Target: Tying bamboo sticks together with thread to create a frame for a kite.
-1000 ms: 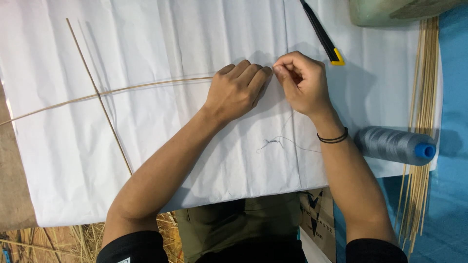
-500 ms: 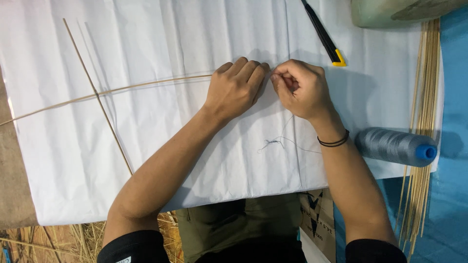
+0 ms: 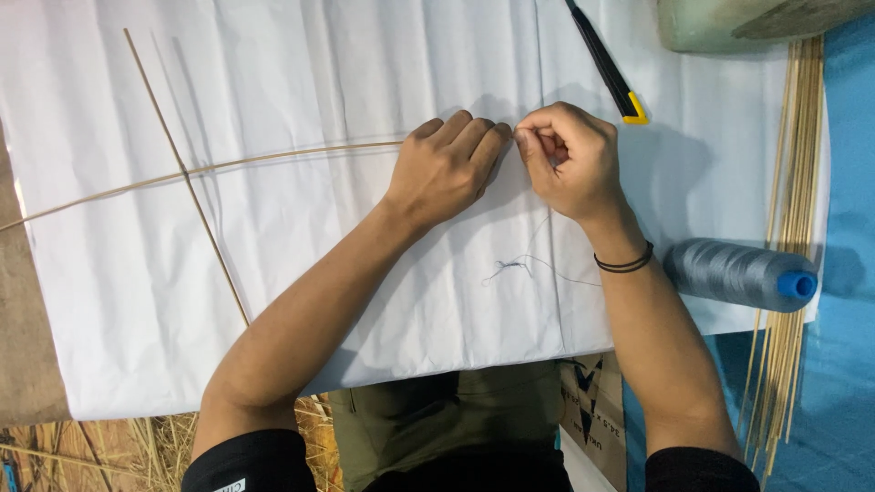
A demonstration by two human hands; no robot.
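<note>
The left hand [image 3: 447,169] lies flat, pinning the curved stick [image 3: 273,161] to the white paper [image 3: 365,301], while the right hand [image 3: 570,159] pinches thread (barely visible), apparently mid-tying; pulling it snug seems next.

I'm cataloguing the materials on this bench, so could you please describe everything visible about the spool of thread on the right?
The spool of thread is a cone wound full with grey-blue, slightly glossy thread, ending in a bright blue plastic core tip that points right. It lies on its side, partly on the white paper sheet and partly across the bundle of thin bamboo sticks. It sits just right of the right hand's wrist, apart from it. Neither hand touches it.
</note>
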